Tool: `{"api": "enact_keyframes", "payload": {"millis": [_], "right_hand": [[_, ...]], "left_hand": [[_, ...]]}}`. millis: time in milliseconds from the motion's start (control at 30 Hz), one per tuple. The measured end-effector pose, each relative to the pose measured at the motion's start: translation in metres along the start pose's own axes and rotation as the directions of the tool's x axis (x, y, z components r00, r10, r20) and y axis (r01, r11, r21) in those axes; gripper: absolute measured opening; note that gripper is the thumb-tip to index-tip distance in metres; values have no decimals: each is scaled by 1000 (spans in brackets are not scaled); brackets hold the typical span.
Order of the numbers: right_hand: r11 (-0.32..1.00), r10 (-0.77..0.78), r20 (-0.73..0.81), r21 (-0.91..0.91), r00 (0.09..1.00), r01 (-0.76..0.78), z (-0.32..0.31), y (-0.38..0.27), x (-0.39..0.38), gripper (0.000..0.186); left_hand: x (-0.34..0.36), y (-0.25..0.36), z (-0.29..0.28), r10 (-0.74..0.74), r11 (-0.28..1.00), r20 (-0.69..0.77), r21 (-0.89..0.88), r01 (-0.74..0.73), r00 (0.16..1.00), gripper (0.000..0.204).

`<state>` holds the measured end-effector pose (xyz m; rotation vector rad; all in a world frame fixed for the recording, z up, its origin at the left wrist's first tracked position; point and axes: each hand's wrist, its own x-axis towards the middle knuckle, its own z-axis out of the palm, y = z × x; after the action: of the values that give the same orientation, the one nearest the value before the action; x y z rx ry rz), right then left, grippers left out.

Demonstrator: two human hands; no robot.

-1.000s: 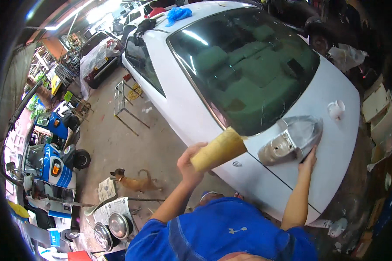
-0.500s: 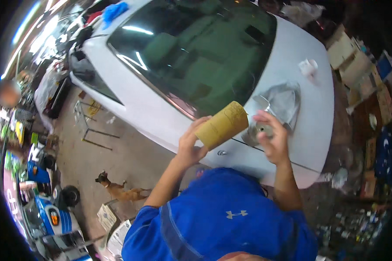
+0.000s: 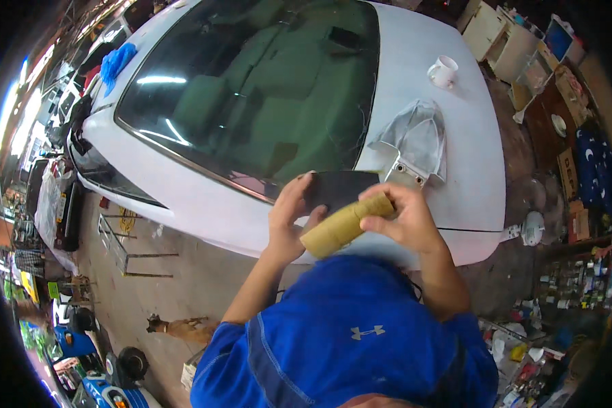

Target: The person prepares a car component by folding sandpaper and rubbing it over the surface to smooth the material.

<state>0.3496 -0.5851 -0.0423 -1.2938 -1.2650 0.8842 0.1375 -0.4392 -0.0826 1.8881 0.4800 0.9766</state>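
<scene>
Bent over a white car, I hold a sheet of what looks like sandpaper. My left hand [image 3: 289, 214] grips its dark face [image 3: 340, 187] at the left end. My right hand [image 3: 404, 214] is closed on the yellow-backed rolled part [image 3: 330, 234], which lies tilted in front of the dark part. Beyond my hands a bare metal car part [image 3: 408, 173] with a grey, pointed upper section rests on the white trunk lid [image 3: 469, 177]. A white mug [image 3: 442, 71] stands on the lid farther back.
The rear window [image 3: 238, 88] fills the upper middle. A brown dog [image 3: 180, 330] stands on the floor at left, near a metal trestle [image 3: 119, 248] and a small tire [image 3: 132, 364]. Cardboard and clutter [image 3: 578, 279] line the right. A blue plastic bag [image 3: 115, 64] rests on the car roof.
The yellow roll is now partly unrolled, showing its dark face. My right hand moved from the metal part onto the sheet. The view has turned, shifting the car leftward and upward.
</scene>
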Motion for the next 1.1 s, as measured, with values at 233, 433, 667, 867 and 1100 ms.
{"api": "enact_keyframes", "payload": {"millis": [233, 433, 667, 867, 1100], "right_hand": [[923, -68, -429, 316, 901, 220, 20, 13, -9, 34], [984, -176, -600, -99, 780, 146, 20, 18, -9, 25], [950, -296, -623, -268, 724, 158, 27, 3, -5, 23], [922, -356, -562, -342, 746, 182, 31, 10, -2, 24], [905, -388, -566, -384, 727, 184, 32, 4, -1, 26]], "left_hand": [[6, 20, 13, -305, 602, 70, -759, 250, 950, 67], [5, 43, 28, -208, 885, 86, -408, 225, 974, 63], [10, 52, 33, -107, 871, 132, -465, 157, 985, 71], [10, 54, 44, -173, 751, 139, -622, 222, 975, 66], [13, 53, 44, -207, 659, 246, -681, 321, 947, 47]]}}
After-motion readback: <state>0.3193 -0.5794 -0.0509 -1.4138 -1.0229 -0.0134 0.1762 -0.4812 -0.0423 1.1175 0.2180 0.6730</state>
